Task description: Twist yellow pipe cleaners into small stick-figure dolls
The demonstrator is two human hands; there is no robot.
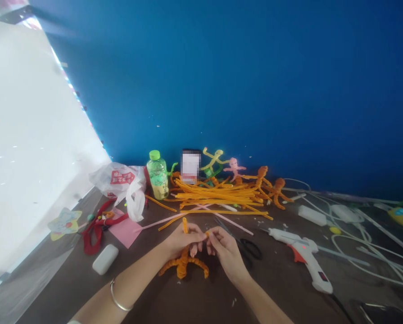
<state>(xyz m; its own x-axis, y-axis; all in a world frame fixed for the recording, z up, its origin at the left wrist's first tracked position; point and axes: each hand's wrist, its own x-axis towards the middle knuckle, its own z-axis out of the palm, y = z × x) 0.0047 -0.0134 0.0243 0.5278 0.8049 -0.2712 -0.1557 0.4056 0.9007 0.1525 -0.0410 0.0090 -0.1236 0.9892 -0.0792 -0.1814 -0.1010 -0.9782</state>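
Note:
An orange pipe cleaner figure (182,268) with coiled limbs lies on the dark table in front of me. Closed around its upper part is my left hand (180,240), and a straight orange stem pokes up above the thumb. My right hand (224,251) pinches a small orange pipe cleaner end (207,234) close to the left fingertips. The fingers partly hide how that end joins the figure. Just behind my right hand lie dark-handled scissors (251,249).
Behind my hands lies a pile of orange pipe cleaners (218,195), with finished figures (278,191) beside it. A green-capped bottle (159,180) and plastic bag (120,180) stand left. On the right are a glue gun (305,252) and white cables (363,238). A blue wall (221,81) rises behind.

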